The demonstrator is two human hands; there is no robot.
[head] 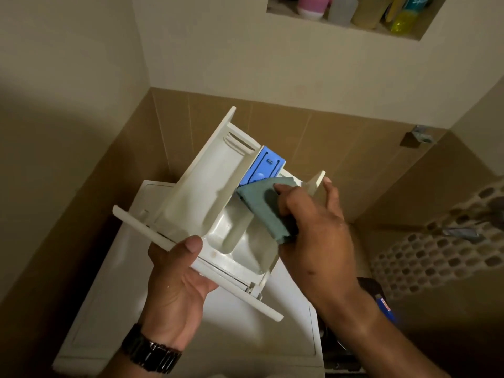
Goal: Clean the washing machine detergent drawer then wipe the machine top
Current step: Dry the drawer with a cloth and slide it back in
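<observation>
Above the machine top: both hands hold the work in the air, clear of the white surface below.
Left hand [180,279]: wears a dark wristwatch [151,351]; it grips the drawer's front panel from underneath, thumb curled over the panel's upper edge.
Drawer [207,186]: white plastic, out of the machine and tilted, front panel toward the person, back end pointing up toward the wall; a blue insert [266,166] sits in its rear right compartment.
Cloth [263,205]: grey-green, folded, pressed into the drawer's right compartment just below the blue insert.
Right hand [313,227]: fingers curled round the cloth, pinching it against the drawer's right wall; one fingertip reaches over that wall.
Machine top [109,290]: white, under the drawer, its back edge against the brown tiled wall.
Wall niche, upper right: bottles [354,9] stand in a row, pink, clear and yellow.
</observation>
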